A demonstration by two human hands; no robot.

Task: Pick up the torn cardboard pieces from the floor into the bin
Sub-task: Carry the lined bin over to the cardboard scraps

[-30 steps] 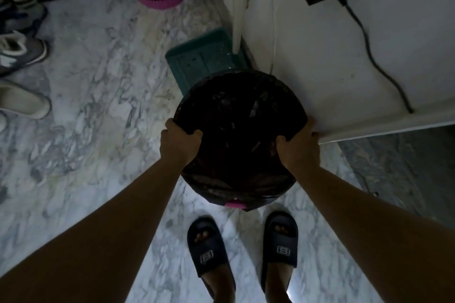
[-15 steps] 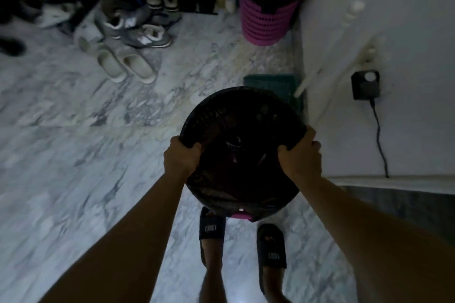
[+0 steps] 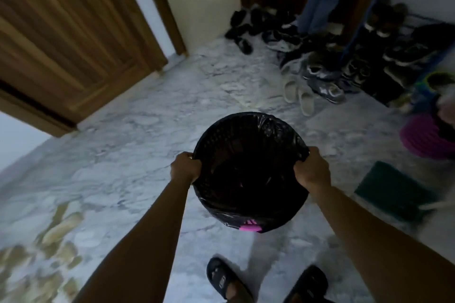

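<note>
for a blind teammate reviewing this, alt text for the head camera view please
A left hand and right hand grip opposite rim sides of a round black-bag-lined bin over a grey marble floor. Blurred tan torn cardboard pieces lie lower left; shoes pile upper right.

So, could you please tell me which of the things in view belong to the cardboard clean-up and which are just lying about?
Job: black-lined bin, gripped at its rim by the left hand and the right hand; blurred tan cardboard pieces on the floor, lower left.

Lying about: pile of shoes, pale slippers, pink basket, green dustpan, wooden door.
</note>
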